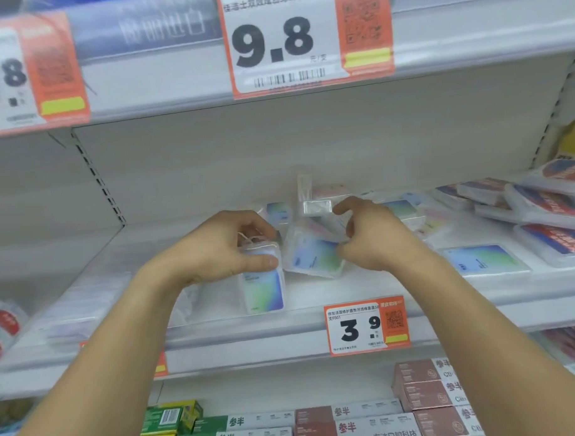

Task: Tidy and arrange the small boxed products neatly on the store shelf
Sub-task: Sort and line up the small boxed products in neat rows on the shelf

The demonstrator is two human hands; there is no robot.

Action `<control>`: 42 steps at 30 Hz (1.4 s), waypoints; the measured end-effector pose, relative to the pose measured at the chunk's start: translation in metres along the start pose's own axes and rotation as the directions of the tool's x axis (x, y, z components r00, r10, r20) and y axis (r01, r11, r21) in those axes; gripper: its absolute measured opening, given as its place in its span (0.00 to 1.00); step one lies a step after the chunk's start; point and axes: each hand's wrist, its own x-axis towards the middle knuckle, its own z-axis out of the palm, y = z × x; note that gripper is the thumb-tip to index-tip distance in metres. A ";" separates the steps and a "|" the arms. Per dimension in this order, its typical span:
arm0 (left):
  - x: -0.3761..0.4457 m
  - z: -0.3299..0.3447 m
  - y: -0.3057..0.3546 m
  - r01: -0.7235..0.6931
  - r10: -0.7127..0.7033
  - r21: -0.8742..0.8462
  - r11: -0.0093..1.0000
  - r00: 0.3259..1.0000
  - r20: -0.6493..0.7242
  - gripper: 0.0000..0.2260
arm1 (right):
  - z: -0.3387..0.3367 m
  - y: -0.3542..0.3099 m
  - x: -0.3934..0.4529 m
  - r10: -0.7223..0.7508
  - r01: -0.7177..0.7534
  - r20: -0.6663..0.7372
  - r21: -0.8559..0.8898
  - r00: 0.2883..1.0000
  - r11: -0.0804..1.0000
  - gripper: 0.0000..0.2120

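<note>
Small clear plastic boxes with blue-green labels lie scattered on the white middle shelf (pixel 315 292). My left hand (pixel 228 246) grips one such box (pixel 264 290) from above, thumb across its front, the box standing upright near the shelf's front edge. My right hand (pixel 374 234) pinches a second, tilted box (pixel 313 256) at its right edge, index finger raised. A third box (pixel 486 259) lies flat to the right. More boxes (pixel 315 207) are heaped behind my hands, partly hidden.
Red-and-blue labelled flat packs (pixel 546 205) pile up at the shelf's right end. Clear packs (pixel 84 306) lie at the left. A 3.9 price tag (pixel 365 326) hangs on the shelf rail, a 9.8 tag (pixel 280 42) above. Toothpaste cartons (pixel 352 424) fill the shelf below.
</note>
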 end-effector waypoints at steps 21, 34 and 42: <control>-0.017 -0.007 0.008 -0.004 -0.026 0.209 0.978 0.990 0.141 0.21 | -0.015 0.008 -0.019 -0.169 0.093 0.146 0.423 0.975 0.901 0.16; -0.012 0.009 0.019 -0.056 0.036 0.146 0.988 0.990 0.137 0.18 | -0.008 0.009 -0.027 -0.208 0.036 0.477 0.345 0.854 0.938 0.20; -0.009 0.010 0.017 -0.087 0.064 0.148 0.985 0.986 0.151 0.16 | -0.007 0.010 -0.030 -0.230 0.082 0.457 0.322 0.859 0.943 0.23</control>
